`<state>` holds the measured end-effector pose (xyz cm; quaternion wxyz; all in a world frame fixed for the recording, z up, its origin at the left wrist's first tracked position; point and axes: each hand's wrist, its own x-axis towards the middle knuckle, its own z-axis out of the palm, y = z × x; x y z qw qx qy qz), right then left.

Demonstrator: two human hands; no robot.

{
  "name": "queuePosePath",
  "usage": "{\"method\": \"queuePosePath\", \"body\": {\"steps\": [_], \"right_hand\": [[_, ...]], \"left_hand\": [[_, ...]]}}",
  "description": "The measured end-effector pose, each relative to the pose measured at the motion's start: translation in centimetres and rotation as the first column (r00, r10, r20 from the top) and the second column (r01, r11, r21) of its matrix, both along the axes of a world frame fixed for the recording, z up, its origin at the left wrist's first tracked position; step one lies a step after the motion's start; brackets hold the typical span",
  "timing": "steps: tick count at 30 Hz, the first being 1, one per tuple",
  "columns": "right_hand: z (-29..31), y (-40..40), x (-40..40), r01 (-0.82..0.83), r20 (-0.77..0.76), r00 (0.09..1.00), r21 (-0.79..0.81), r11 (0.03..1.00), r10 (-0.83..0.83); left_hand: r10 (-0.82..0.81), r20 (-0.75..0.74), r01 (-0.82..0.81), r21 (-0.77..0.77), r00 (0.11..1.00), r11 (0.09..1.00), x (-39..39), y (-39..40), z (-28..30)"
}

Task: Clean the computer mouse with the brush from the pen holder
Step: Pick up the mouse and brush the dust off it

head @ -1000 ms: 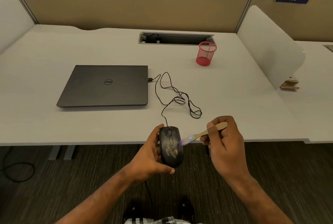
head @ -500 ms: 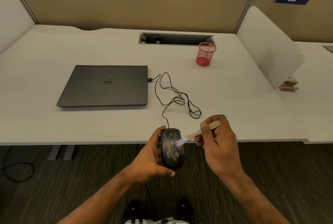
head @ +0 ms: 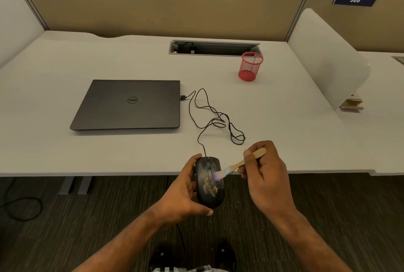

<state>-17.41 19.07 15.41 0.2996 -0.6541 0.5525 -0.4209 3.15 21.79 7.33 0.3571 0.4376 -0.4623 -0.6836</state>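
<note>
Smooth grey desk (head: 65,151), wooden brush (head: 242,163), speckled mouse (head: 209,184)

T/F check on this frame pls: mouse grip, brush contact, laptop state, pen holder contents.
1. The left hand holds the mouse off the desk edge. True.
2. The brush bristles touch the mouse's top. True.
3. The laptop is open. False: its lid is closed.
4. The pen holder lies tipped over, full of pens. False: it stands upright and looks empty.
5. The right hand grips the brush handle. True.
</note>
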Motion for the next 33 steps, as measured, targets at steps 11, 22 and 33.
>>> {"method": "queuePosePath", "body": {"steps": [11,22,33], "right_hand": [[0.1,-0.5,0.1,0.010,0.018,1.000,-0.007,1.000,-0.010],[0.2,-1.1,-0.1,0.008,0.077,0.997,0.010,1.000,-0.008],[0.4,-1.7,-0.2,0.018,0.062,0.998,0.000,1.000,-0.018]], "left_hand": [[-0.010,-0.001,0.010,0.000,1.000,1.000,-0.1,0.1,0.1],[-0.015,-0.007,0.015,-0.001,1.000,1.000,-0.2,0.0,0.3],[-0.035,0.010,0.035,-0.015,0.999,0.999,-0.4,0.3,-0.2]]}}
